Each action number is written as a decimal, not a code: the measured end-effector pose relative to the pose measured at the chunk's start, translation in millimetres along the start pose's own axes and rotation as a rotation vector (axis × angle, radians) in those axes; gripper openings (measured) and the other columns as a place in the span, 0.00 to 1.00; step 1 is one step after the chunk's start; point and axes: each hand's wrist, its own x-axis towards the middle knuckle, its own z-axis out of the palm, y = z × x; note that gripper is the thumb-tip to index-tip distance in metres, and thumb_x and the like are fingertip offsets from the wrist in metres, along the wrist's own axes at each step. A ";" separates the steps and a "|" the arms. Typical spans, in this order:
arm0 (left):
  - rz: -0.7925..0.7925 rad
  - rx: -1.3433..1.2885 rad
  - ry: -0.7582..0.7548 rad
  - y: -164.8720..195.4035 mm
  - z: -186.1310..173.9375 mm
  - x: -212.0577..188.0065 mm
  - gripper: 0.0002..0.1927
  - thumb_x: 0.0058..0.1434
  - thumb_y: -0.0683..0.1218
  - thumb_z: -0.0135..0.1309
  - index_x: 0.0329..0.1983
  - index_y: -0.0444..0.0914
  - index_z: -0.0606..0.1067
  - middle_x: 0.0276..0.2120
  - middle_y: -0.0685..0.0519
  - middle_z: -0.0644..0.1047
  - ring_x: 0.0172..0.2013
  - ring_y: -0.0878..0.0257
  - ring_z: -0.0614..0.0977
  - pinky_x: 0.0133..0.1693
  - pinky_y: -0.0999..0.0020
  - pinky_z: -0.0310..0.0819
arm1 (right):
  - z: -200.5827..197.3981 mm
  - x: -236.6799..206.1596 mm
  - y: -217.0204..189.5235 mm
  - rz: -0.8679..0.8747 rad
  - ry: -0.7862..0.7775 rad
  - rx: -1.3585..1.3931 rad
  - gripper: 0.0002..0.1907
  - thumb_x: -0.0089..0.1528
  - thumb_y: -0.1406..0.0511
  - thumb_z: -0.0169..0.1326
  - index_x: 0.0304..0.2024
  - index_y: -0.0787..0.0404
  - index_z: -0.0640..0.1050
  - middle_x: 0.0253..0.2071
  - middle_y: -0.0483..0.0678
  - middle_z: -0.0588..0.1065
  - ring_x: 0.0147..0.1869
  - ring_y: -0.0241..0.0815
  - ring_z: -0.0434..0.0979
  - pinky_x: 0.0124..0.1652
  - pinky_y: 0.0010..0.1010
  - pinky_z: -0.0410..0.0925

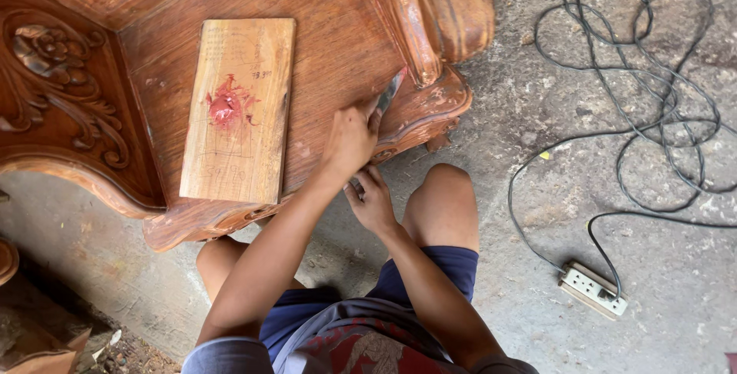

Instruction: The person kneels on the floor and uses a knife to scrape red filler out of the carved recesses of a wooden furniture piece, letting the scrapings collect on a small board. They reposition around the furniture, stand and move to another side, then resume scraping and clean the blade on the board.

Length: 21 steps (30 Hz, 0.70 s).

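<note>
My left hand [349, 140] grips a putty knife [389, 91] whose blade tip presses on the flat seat of a carved reddish-brown wooden furniture piece [338, 44], close to its rounded arm post [441, 5]. My right hand [372, 201] sits just below, with curled fingers against the furniture's carved front edge. Whether it holds anything is hidden. A light wooden board [239, 109] lies on the seat to the left of my hands, with a smear of red putty [225, 107] in its middle. My bare knees [441, 201] are bent under the edge.
Carved floral panels [54, 74] form the furniture's left side. A tangled dark cable [637, 97] lies on the concrete floor at right and runs to a white power strip [593, 289]. Wood scraps [46, 343] sit at the bottom left.
</note>
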 end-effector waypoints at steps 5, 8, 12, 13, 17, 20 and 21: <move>0.107 -0.078 -0.071 -6.7 -26.3 -45.7 0.19 0.64 0.41 0.51 0.58 0.41 0.78 0.38 0.39 0.81 0.24 0.49 0.83 0.31 0.54 0.77 | -3.8 -4.7 7.2 0.006 0.017 0.084 0.12 0.64 0.70 0.58 0.50 0.64 0.76 0.46 0.51 0.74 0.42 0.40 0.80 0.36 0.28 0.74; -0.156 -0.195 0.001 -19.4 -51.8 -76.2 0.13 0.68 0.44 0.54 0.54 0.39 0.78 0.24 0.44 0.78 0.21 0.58 0.77 0.27 0.61 0.71 | -2.9 -9.9 7.5 0.130 0.054 0.119 0.09 0.66 0.68 0.59 0.48 0.64 0.79 0.41 0.49 0.77 0.35 0.37 0.78 0.34 0.27 0.70; -0.284 -0.339 0.127 -41.6 -67.3 -118.9 0.07 0.66 0.42 0.57 0.45 0.36 0.77 0.24 0.51 0.79 0.24 0.67 0.77 0.28 0.70 0.72 | -0.2 -16.0 -4.6 0.021 0.001 0.194 0.09 0.68 0.66 0.57 0.47 0.65 0.80 0.40 0.49 0.77 0.37 0.38 0.75 0.38 0.27 0.69; -0.307 -0.326 0.157 -47.4 -67.5 -130.5 0.06 0.65 0.42 0.58 0.43 0.35 0.77 0.25 0.52 0.80 0.24 0.68 0.78 0.29 0.71 0.72 | -0.1 -18.4 -9.5 -0.029 -0.033 0.219 0.09 0.69 0.65 0.57 0.47 0.65 0.79 0.41 0.49 0.78 0.39 0.38 0.76 0.40 0.28 0.70; -0.296 -0.516 0.195 -70.1 -54.6 -166.6 0.06 0.61 0.40 0.61 0.41 0.34 0.80 0.29 0.51 0.81 0.28 0.69 0.80 0.29 0.72 0.75 | 1.6 -25.5 -28.5 -0.195 -0.193 0.246 0.13 0.68 0.64 0.57 0.50 0.67 0.78 0.43 0.50 0.76 0.42 0.41 0.77 0.44 0.30 0.71; -0.291 -0.595 0.157 -82.4 -44.3 -186.2 0.07 0.60 0.40 0.62 0.41 0.35 0.80 0.31 0.52 0.84 0.32 0.70 0.85 0.33 0.72 0.80 | 9.9 -29.5 -39.9 -0.224 -0.350 0.291 0.14 0.64 0.65 0.60 0.49 0.66 0.77 0.43 0.51 0.76 0.43 0.40 0.79 0.44 0.31 0.73; -0.337 -0.627 0.130 -84.9 -42.3 -191.1 0.07 0.60 0.40 0.62 0.41 0.35 0.80 0.31 0.51 0.85 0.32 0.69 0.85 0.33 0.71 0.80 | 14.0 -30.6 -42.8 -0.252 -0.355 0.271 0.14 0.64 0.66 0.60 0.49 0.67 0.76 0.44 0.52 0.77 0.44 0.41 0.80 0.44 0.32 0.73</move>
